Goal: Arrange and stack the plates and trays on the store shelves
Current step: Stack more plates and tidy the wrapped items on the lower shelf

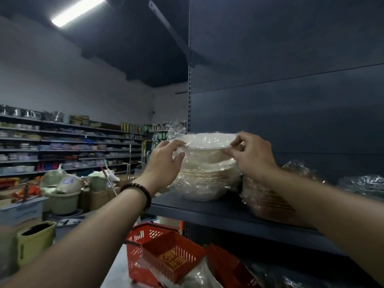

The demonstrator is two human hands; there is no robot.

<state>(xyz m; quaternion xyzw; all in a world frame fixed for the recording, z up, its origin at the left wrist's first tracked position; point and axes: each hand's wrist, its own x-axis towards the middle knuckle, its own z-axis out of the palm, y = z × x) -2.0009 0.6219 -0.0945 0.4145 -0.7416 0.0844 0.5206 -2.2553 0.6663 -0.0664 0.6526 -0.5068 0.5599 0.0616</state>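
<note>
A stack of white bowl-like plates wrapped in clear plastic stands on the dark shelf at its left end. My left hand pinches the plastic wrap at the stack's top left rim. My right hand pinches the wrap at the top right rim. To the right of the stack lies another plastic-wrapped bundle of plates, partly hidden behind my right forearm. Further wrapped ware sits at the shelf's far right.
A red shopping basket with packaged goods stands below the shelf's front edge. A green bin, buckets and sacks crowd the floor at left. Stocked shelves line the far wall. The shelf's dark back panel rises behind the stack.
</note>
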